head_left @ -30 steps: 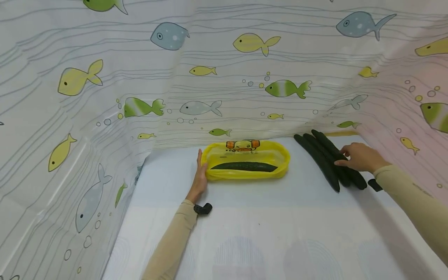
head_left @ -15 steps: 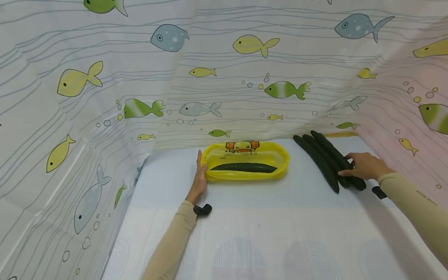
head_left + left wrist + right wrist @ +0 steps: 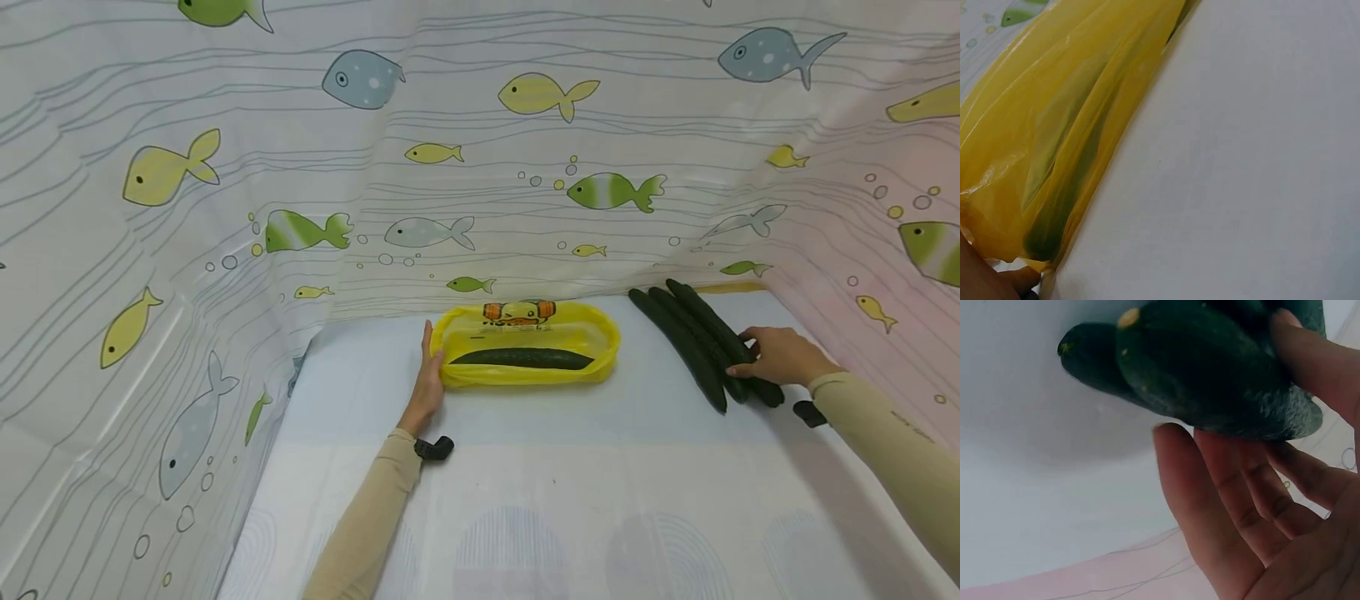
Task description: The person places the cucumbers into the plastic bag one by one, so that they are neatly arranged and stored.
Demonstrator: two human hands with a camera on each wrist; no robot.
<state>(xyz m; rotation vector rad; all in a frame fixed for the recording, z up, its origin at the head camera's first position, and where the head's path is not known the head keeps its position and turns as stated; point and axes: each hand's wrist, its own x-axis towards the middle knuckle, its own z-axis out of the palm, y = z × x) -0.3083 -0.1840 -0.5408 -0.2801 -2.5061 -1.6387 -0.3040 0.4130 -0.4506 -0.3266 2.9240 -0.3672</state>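
Left hand: at the left end of the yellow bag, the left hand touches the plastic with at least one finger upright; whether it pinches the film or only braces it, I cannot tell.
Right hand: grasping, the right hand has its thumb on one side of the right cucumber and fingers on the other, near the end closer to the person.
Right cucumber: lies on the table at the right of a row of three, slanting beside the middle cucumber.
Thumb side: the thumb sits in the narrow space by the middle cucumber, so a slim, firm pinch would likely part one from its neighbour without dragging both.
Grip point: the hold is well off the middle; a long, smooth cucumber would probably tip, so a grasp nearer its centre should balance better.
Left cucumber: the left cucumber completes the row, well apart from the bag.
Yellow bag: the yellow bag lies with its mouth spread, one bagged cucumber lengthwise inside; light pressure at its end should steady it without creasing the opening.
Surroundings: white table, fish-print sheet behind.
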